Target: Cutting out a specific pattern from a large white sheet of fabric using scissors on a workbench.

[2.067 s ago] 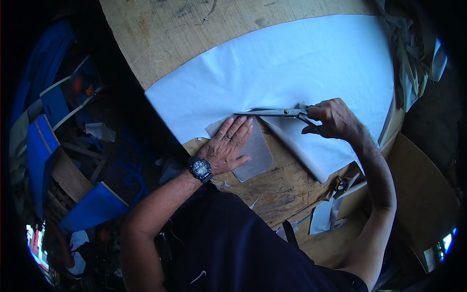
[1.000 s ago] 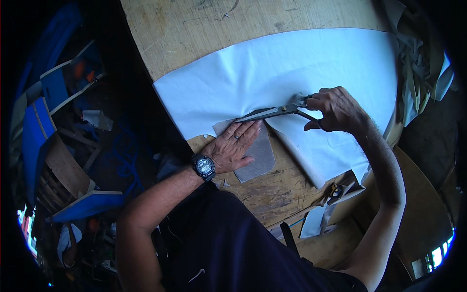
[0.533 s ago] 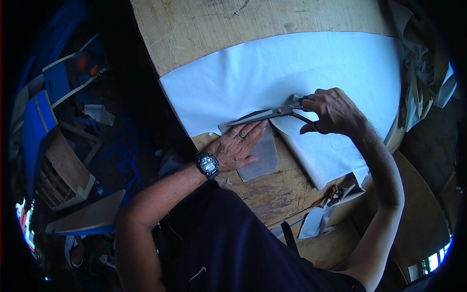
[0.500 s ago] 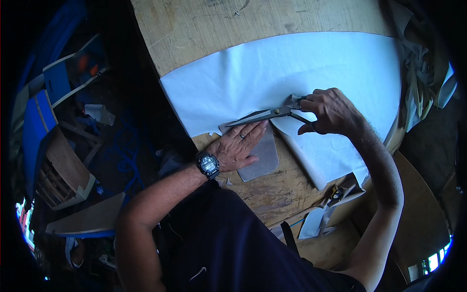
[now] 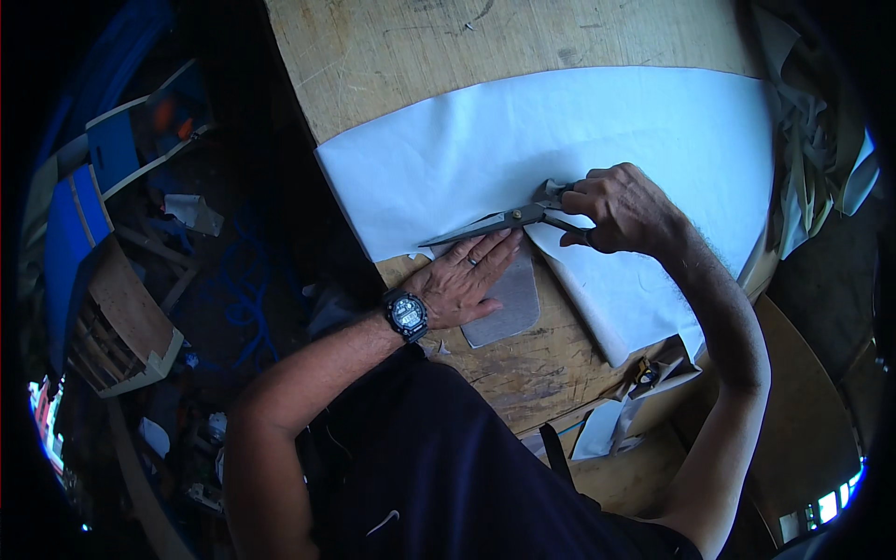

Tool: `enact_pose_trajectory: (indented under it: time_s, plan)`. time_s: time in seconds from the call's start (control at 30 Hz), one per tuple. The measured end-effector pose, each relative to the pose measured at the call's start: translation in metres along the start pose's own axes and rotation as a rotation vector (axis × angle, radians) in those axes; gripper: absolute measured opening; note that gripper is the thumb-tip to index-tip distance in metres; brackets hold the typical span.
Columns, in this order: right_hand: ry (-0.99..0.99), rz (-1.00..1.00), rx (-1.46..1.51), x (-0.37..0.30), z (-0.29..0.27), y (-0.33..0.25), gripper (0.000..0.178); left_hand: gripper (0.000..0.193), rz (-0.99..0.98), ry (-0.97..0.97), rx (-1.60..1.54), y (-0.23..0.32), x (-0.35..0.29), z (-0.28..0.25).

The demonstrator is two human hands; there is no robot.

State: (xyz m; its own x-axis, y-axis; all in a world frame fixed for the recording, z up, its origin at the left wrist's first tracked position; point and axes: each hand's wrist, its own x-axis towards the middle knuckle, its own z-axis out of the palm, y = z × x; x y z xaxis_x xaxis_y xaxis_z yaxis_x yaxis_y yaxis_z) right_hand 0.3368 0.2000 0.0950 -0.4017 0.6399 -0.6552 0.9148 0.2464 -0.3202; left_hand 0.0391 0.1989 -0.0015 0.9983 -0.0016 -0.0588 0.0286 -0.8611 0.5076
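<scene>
A large white sheet of fabric (image 5: 597,121) lies over the wooden table, its near right part folded up along a slanting edge. My right hand (image 5: 618,210) grips the handles of a pair of large dark scissors (image 5: 515,217), whose blades point left along the sheet's near edge and look almost closed. Fingers flat, my left hand (image 5: 467,280) presses on a grey rounded piece of material (image 5: 509,313) just below the blades. The left fingertips reach up to the scissors, and part of the grey piece is hidden beneath the hand. A dark watch (image 5: 407,317) is on my left wrist.
The wooden tabletop (image 5: 373,56) shows scratches and small scraps. Fabric strips (image 5: 807,159) hang at the far right. An open compartment (image 5: 644,411) with offcuts is near the table's front edge. On the left stand blue and wooden frames (image 5: 131,308) and a tangled blue hose (image 5: 247,289).
The scissors have moved slightly left with my right hand, and their blades have come closer together. My left hand stays flat on the grey piece. The whole view has shifted a little.
</scene>
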Motion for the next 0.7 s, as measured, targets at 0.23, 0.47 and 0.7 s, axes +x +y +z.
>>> enact_pose_trajectory:
  time_s: [0.23, 0.47, 0.7]
  plan:
    - [0.028, -0.016, -0.006, 0.005, -0.003, -0.002, 0.049, 0.088, -0.009, -0.032, -0.001, -0.001, -0.002, 0.001]
    - [-0.033, 0.005, -0.016, 0.002, -0.005, -0.011, 0.048, 0.090, -0.020, -0.094, -0.009, -0.001, 0.001, -0.006]
    - [0.097, 0.166, 0.244, -0.045, 0.006, -0.060, 0.051, 0.093, -0.053, -0.071, -0.127, 0.002, 0.001, -0.010]
